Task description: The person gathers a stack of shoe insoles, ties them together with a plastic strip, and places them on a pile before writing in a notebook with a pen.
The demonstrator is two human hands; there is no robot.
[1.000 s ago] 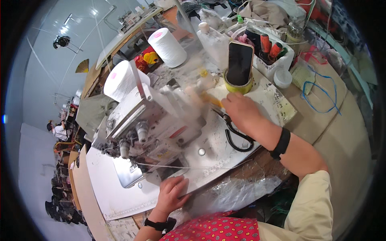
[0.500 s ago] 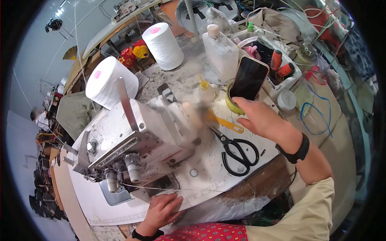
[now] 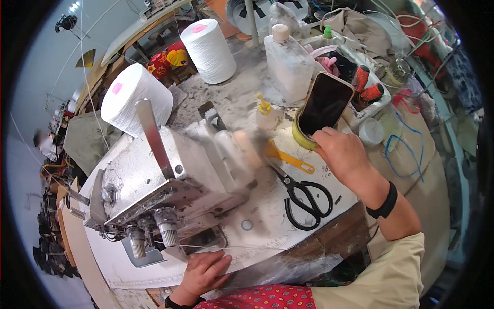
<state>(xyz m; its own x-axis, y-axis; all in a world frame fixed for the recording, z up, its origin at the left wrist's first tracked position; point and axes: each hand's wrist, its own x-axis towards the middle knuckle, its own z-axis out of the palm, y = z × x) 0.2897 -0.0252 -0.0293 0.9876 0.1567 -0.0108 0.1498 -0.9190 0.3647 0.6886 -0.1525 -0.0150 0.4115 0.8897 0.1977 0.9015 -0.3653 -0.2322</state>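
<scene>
My right hand (image 3: 340,154) is at the lower corner of a dark-screened phone (image 3: 325,103), its fingers curled together. The phone leans upright in a yellow-green tape roll (image 3: 302,135), and my fingertips meet the roll's rim. Whether they pinch anything is hidden. My left hand (image 3: 205,272) lies with fingers stretched out at the table's front edge, holding nothing I can see. Just beyond it stands a white sewing machine (image 3: 154,154), dusted with lint. A pale thread (image 3: 242,247) runs from the machine past my left fingers.
Black-handled scissors (image 3: 309,203) and a yellow-handled tool (image 3: 293,158) lie right of the machine. Behind are two white thread cones (image 3: 208,51), a plastic bottle (image 3: 288,67) and a small yellow-tipped bottle (image 3: 265,114). A white box (image 3: 373,107) with orange spools sits at the right.
My right hand has closed its fingers and shifted slightly right, against the phone's lower corner and tape roll. My left hand stays in place. The whole view has shifted slightly.
</scene>
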